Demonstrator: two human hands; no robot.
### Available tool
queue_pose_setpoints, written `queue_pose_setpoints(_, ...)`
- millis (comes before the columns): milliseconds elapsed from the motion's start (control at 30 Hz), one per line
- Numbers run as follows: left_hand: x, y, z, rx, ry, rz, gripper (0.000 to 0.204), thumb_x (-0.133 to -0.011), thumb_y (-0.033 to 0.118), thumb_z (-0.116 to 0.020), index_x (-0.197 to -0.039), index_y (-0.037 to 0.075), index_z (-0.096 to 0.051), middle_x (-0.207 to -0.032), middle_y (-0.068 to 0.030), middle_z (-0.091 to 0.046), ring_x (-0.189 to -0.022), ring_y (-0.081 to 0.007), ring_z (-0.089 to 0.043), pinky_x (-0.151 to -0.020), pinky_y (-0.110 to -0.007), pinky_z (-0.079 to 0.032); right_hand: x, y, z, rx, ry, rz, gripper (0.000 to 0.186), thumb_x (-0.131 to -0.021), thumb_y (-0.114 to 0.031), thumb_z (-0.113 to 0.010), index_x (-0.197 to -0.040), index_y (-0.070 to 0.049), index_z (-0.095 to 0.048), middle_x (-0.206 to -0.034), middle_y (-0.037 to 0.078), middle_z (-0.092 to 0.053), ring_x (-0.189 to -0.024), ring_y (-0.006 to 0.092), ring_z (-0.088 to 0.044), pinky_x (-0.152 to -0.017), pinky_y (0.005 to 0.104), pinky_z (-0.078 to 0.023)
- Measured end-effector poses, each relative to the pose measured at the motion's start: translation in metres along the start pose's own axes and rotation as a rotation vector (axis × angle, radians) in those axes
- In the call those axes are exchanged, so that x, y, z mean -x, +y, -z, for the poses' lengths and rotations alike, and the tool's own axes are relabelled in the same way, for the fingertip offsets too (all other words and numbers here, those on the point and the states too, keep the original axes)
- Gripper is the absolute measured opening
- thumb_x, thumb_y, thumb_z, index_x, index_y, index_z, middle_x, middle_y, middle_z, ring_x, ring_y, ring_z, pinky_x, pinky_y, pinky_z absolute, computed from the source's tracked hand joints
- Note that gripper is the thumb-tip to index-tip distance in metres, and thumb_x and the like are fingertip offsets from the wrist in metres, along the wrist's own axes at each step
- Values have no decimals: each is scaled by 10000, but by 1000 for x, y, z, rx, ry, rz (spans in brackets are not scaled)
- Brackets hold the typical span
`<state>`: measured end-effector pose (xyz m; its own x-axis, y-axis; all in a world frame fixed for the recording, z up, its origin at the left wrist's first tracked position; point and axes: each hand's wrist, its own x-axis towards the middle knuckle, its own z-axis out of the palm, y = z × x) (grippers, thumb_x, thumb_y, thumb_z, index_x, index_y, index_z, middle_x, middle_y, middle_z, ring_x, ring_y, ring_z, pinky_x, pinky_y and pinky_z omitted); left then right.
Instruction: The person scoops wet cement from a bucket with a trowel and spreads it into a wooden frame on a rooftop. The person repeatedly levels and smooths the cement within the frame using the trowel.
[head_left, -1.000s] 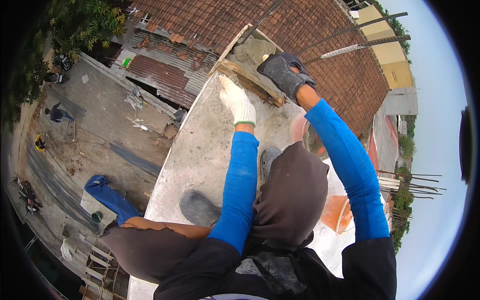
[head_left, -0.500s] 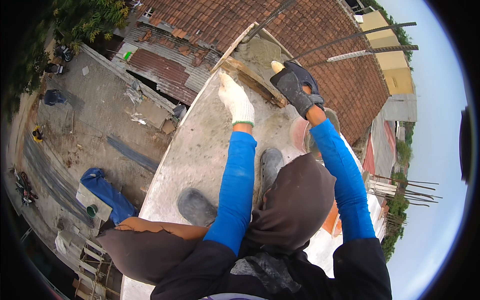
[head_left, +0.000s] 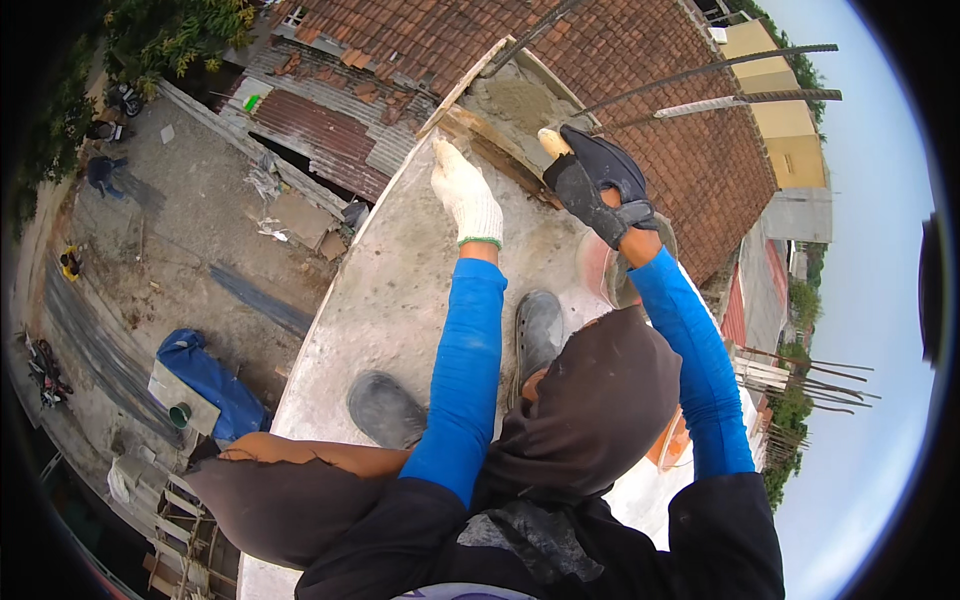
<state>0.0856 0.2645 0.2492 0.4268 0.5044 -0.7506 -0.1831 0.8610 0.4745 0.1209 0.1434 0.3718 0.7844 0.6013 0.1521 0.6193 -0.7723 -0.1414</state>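
My left hand (head_left: 467,198), in a white knit glove, reaches to the near left corner of a wooden form; its fingers are bent together beside the end of a board (head_left: 500,155), and whatever they hold is hidden. My right hand (head_left: 607,188), in a black and grey glove, is closed around a tool with a pale yellowish, rounded handle end (head_left: 553,143); the rest of that tool is out of sight. It hovers by the form's right side. Inside the form lies wet grey mortar (head_left: 515,103). A reddish bucket (head_left: 595,268) stands below my right wrist.
I squat on a narrow concrete ledge (head_left: 400,290), with a drop to the yard (head_left: 190,240) on the left. Rebar rods (head_left: 720,68) jut out at the upper right over a tiled roof (head_left: 690,150). An orange bucket (head_left: 668,445) sits beside my right knee.
My right hand has shifted slightly right and tilted, uncovering more of the mortar and the handle end. My left hand stays near the form's corner. The whole view has shifted a little.
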Motion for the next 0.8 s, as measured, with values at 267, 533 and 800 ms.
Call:
queue_pose_setpoints(267,-3,3,0,-33,15,-19,657,-1100,531,-518,-1405,-44,-610,-1097,-76,-685,-891,-177,-594,-819,-335,-492,9,3,25,176,42,198,408,-871,-216,-690,-1273,-146,-697,-937,137,-719,-885,359,-716,-750,457,-570)
queue_pose_setpoints(533,-7,3,3,15,-72,-26,681,-1077,545,-536,-1550,57,-490,-1570,-96,-504,-1276,-229,-563,-932,-377,-572,-28,21,-6,47,-69,-186,415,-838,-340,-716,-1149,-65,-736,-1004,186,-752,-949,402,-709,-826,449,-556)
queue_pose_setpoints(800,-5,5,0,18,-84,-40,706,-1085,562,-518,-1526,11,-495,-1542,-139,-530,-1341,-275,-535,-1108,-477,-470,-32,34,-4,-507,-171,-730,398,-932,-481,-763,-1001,-90,-736,-768,32,-671,-465,108,-489,-429,289,-365)
